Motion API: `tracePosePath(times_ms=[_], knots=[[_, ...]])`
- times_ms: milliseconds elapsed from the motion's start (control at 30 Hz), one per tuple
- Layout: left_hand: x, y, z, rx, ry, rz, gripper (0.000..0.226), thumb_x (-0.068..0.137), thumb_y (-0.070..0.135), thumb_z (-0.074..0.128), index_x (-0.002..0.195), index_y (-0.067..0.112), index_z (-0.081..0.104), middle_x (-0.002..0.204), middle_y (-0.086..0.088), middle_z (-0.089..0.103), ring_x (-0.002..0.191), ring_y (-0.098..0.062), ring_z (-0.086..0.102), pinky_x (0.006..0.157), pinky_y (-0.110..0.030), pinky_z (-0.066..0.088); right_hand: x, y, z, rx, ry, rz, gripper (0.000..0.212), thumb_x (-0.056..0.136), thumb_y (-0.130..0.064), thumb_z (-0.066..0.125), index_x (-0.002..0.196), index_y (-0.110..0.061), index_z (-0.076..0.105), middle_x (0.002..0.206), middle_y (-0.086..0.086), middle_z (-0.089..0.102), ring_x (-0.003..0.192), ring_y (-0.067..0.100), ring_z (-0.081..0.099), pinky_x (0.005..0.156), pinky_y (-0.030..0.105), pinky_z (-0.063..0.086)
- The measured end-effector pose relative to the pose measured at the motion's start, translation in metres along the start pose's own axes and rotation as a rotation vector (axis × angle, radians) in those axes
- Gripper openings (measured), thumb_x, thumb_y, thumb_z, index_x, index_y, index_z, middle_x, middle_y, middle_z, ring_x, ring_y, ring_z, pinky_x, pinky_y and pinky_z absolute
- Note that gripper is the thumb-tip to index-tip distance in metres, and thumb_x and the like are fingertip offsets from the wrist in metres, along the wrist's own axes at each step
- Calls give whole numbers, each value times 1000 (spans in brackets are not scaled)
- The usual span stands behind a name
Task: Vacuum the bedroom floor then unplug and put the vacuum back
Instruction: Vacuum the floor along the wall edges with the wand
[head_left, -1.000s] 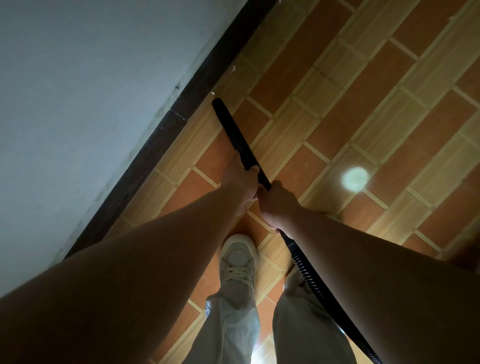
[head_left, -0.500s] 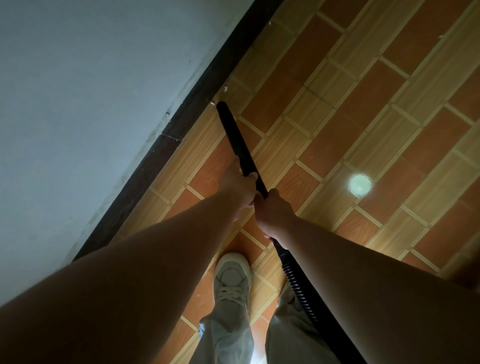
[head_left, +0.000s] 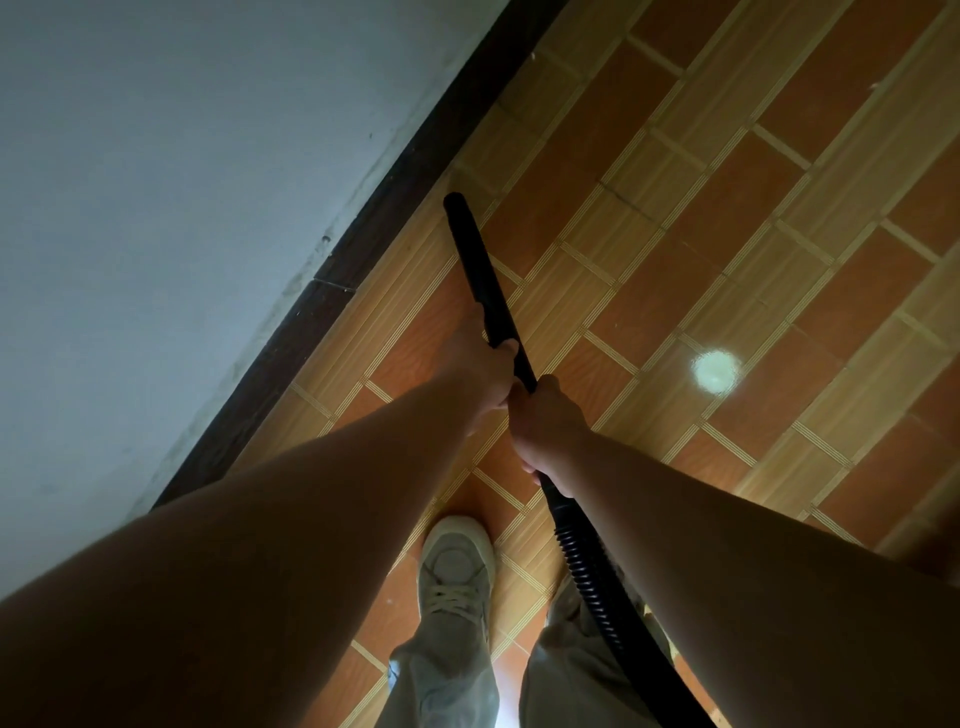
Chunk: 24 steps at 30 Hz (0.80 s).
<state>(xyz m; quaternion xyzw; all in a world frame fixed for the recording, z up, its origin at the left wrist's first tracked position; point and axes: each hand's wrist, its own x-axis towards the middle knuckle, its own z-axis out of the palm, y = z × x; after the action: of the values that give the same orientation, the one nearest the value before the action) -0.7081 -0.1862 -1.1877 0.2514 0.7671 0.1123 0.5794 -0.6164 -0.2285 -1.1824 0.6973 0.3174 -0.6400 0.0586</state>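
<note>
A black vacuum wand (head_left: 475, 262) slants down to the tiled floor (head_left: 727, 218), its tip close to the dark skirting board (head_left: 363, 249). My left hand (head_left: 480, 366) grips the wand higher up its shaft. My right hand (head_left: 543, 423) grips it just behind, where the wand joins the ribbed black hose (head_left: 589, 571). The hose runs back past my right leg and out of the frame at the bottom. The vacuum body is not in view.
A pale grey wall (head_left: 182, 208) fills the left side above the skirting. My left shoe (head_left: 456, 569) stands on the orange and tan tiles below my hands. A round light reflection (head_left: 716, 370) shines on the floor to the right.
The wand tip has slid a little along the floor beside the skirting, and my left foot has stepped forward. Both hands keep the same grip.
</note>
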Motion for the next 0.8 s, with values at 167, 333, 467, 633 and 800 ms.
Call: tracePosePath(times_ms=[167, 333, 467, 633, 800], knots=[[-1, 6, 8, 11, -5, 0, 69, 102, 16, 58, 159, 34, 23, 136, -13, 58, 80, -19, 70, 53, -25, 59, 2, 2, -8, 66, 31, 46, 41, 105, -47, 33, 124, -12, 42, 103, 20, 62, 71, 30, 60, 57, 38, 53], [4, 24, 20, 21, -23, 19, 67, 101, 17, 58, 157, 36, 27, 127, -11, 62, 80, -19, 71, 50, -23, 57, 7, -1, -28, 104, 48, 52, 36, 106, -48, 33, 117, -14, 41, 110, 22, 63, 68, 31, 59, 46, 32, 47], [3, 38, 40, 19, -35, -2, 67, 102, 14, 57, 158, 34, 25, 128, -13, 61, 84, -20, 70, 46, -20, 54, 8, 4, -50, 91, 72, 64, 41, 106, -49, 32, 123, -13, 42, 104, 19, 65, 62, 26, 59, 44, 30, 44], [-1, 42, 57, 39, 0, -5, 64, 103, 11, 54, 157, 32, 28, 125, -13, 62, 86, -21, 69, 56, -27, 60, 7, 14, -68, 124, 15, 66, 40, 106, -44, 40, 126, -10, 44, 102, 18, 61, 65, 25, 59, 47, 30, 45], [-13, 45, 64, 14, 59, -29, 67, 104, 11, 52, 159, 35, 23, 124, -13, 64, 97, -25, 70, 79, -39, 63, -8, 34, -75, 134, -24, 21, 45, 101, -51, 49, 120, -10, 46, 88, 9, 63, 62, 20, 59, 58, 35, 56]])
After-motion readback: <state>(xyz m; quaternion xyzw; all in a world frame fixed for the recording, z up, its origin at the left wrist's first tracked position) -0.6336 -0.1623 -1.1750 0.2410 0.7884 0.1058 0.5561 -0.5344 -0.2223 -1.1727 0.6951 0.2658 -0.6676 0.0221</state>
